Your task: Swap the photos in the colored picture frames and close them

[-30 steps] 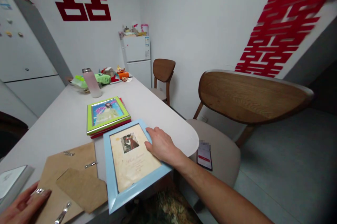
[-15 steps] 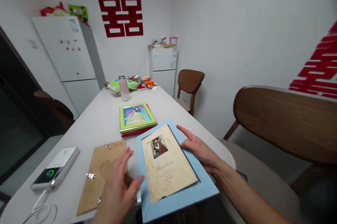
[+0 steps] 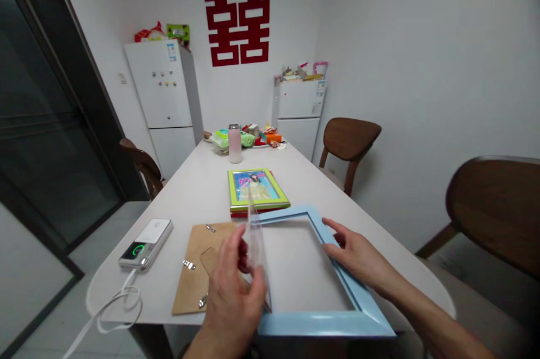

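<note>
My right hand [image 3: 358,257] grips the right side of a light-blue picture frame [image 3: 320,322], its fingers on the rim. The frame's opening shows the white table through it. In my left hand [image 3: 234,291] a thin, clear pane [image 3: 256,243] stands nearly edge-on at the frame's left side; a sheet edge shows at its lower end, and whether the paper insert is with it I cannot tell. Left of this lies a brown backing board [image 3: 192,286] with metal clips, partly behind my left hand. A green-framed picture [image 3: 258,205] rests on a red one beyond.
A power bank [image 3: 147,243] with a white cable [image 3: 137,305] lies at the left on the white table [image 3: 181,196]. Farther back stand a pink bottle [image 3: 235,145] and a pile of packets [image 3: 248,139]. Wooden chairs [image 3: 352,139] flank the table.
The cream paper insert no longer shows in the blue frame, whose opening is now see-through. My left hand has closed on the clear pane and raised it. The camera view has turned left.
</note>
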Tool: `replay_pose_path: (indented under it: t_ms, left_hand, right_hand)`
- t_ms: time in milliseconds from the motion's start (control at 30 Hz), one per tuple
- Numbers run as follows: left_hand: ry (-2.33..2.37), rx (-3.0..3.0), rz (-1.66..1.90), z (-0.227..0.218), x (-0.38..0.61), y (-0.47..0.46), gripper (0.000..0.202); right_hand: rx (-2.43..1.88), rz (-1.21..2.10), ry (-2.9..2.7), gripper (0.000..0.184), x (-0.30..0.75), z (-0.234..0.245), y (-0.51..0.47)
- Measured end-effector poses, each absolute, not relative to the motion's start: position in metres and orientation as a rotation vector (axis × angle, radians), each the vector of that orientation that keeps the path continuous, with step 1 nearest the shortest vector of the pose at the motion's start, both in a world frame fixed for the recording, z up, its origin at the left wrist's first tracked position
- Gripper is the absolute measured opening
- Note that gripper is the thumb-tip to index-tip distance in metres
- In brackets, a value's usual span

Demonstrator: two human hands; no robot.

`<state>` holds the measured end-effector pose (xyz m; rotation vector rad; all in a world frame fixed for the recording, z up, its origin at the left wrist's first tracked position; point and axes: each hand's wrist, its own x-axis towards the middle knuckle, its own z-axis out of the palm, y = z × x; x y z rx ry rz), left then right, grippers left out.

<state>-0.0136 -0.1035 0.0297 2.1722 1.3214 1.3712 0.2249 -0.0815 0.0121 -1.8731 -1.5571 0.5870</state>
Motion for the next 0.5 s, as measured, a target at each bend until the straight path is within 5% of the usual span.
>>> replay_pose_path:
  t_ms: [500]
  left_hand:
    - [1.749, 2.404, 0.853, -0.020, -0.082, -0.105, 0.029]
  right_hand:
    - [-2.054, 0.021, -1.830, 0.038, 0.216, -0.010, -0.083]
